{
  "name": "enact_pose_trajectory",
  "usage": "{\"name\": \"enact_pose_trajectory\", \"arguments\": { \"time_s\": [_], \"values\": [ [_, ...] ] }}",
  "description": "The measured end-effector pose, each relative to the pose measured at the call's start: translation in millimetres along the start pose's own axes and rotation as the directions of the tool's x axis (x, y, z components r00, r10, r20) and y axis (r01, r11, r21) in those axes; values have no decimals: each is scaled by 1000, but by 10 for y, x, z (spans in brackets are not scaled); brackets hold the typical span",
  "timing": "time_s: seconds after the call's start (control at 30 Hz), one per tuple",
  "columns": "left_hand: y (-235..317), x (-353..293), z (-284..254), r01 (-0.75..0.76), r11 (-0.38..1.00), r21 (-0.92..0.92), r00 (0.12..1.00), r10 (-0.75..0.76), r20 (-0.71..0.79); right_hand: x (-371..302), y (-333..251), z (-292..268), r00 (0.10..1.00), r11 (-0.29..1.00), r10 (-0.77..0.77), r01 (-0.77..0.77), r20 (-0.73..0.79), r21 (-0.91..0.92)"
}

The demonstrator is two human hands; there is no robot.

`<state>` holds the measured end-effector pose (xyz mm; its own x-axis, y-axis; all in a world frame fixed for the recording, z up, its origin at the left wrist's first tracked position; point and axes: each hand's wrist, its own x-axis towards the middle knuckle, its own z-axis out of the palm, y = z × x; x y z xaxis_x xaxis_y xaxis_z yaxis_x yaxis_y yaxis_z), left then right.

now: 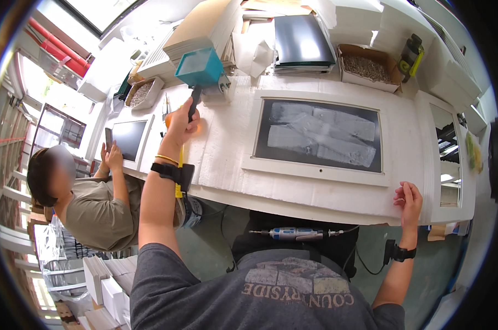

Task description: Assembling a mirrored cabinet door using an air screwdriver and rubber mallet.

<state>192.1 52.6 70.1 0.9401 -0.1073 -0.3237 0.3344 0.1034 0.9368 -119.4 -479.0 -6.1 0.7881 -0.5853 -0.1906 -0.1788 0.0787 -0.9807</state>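
The left hand [184, 125] holds a blue tool [199, 66], fingers wrapped round its black handle [194, 103]. The right hand [409, 204], fingers loosely bent, is by the worktop's [221, 159] near edge.

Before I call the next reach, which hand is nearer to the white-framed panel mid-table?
Right. The right hand is just off the near right corner of the white-framed panel; the left hand is farther, out past its left side, around the black handle.
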Motion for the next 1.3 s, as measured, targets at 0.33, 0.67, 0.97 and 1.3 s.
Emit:
{"name": "enact_pose_trajectory", "arguments": {
  "time_s": [0.33, 0.67, 0.97, 1.3],
  "values": [
    [129, 179, -27, 37, 856, 516, 988, 45, -146, 17, 56, 46, 997, 995, -56, 52, -49, -80],
    [1301, 886, 308, -96, -57, 994, 767, 632, 110, -16, 225, -74, 987, 992, -122, 122, -105, -10],
    [1641, 1499, 923, 38, -63, 997, 918, 396, -10, -31, 191, -77, 982, 990, -133, 139, -134, 35],
    [1491, 1551, 1160, 88, -538, 838, 888, 424, 179, -40, 164, -67, 975, 988, -143, 151, -169, 36]
  ]
}}
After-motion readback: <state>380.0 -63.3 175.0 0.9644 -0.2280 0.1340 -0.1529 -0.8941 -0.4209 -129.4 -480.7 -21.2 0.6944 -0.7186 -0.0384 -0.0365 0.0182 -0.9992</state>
